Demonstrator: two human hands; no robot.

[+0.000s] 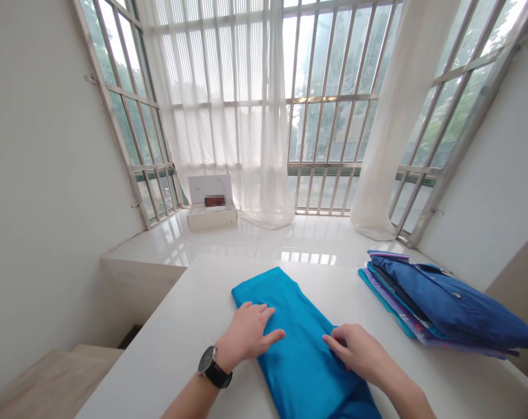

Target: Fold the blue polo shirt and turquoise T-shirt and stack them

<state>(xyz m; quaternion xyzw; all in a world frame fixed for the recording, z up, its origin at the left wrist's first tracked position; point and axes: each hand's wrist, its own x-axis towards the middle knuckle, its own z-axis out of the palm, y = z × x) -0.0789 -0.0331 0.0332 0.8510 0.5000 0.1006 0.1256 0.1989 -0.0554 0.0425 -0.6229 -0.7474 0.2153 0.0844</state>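
Note:
A long folded turquoise cloth [294,349] lies lengthwise on the white table [177,314], running off the bottom of the view. My left hand [246,333] rests flat on its left side, with the fingers spread and a black wristwatch [214,366] on the wrist. My right hand [353,352] is at the cloth's right edge, its fingers curled and pinching the fabric there. The cloth's near end is hidden below the frame.
A stack of folded garments [438,305], topped by a blue shirt, sits on the table to the right and overhangs its edge. Beyond the table lie a glossy white floor [203,244] and an open white box [211,209] by sheer curtains and barred windows.

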